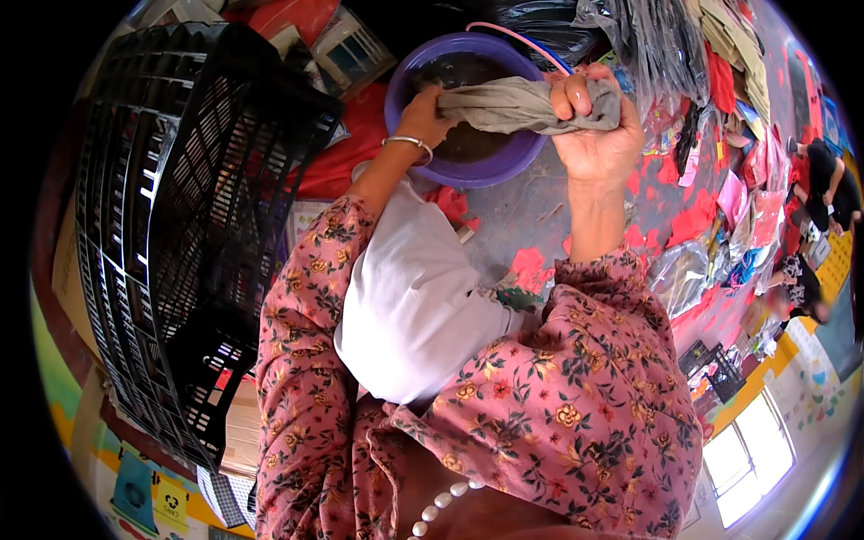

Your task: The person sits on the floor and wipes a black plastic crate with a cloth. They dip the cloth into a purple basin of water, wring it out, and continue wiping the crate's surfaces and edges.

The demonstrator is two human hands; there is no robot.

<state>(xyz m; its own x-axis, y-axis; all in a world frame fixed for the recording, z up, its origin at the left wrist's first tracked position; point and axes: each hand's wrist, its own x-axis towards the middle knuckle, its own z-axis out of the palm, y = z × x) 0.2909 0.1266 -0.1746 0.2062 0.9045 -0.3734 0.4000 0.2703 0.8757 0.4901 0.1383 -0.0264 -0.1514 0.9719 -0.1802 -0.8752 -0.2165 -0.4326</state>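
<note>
A twisted grey-beige cloth is stretched between my two hands. My left hand, with a silver bangle at its wrist, is closed round the cloth's left end. At the other end my right hand grips a bunched part, palm turned up and fingers curled over it. Beneath the cloth stands a purple basin holding dark, murky water. The cloth hides part of the water and of the basin's right rim.
On the left a tall black plastic crate stands close to my left arm. Scraps of red paper litter the grey floor. Clear plastic bags lie at the far right. Other people are at the right edge.
</note>
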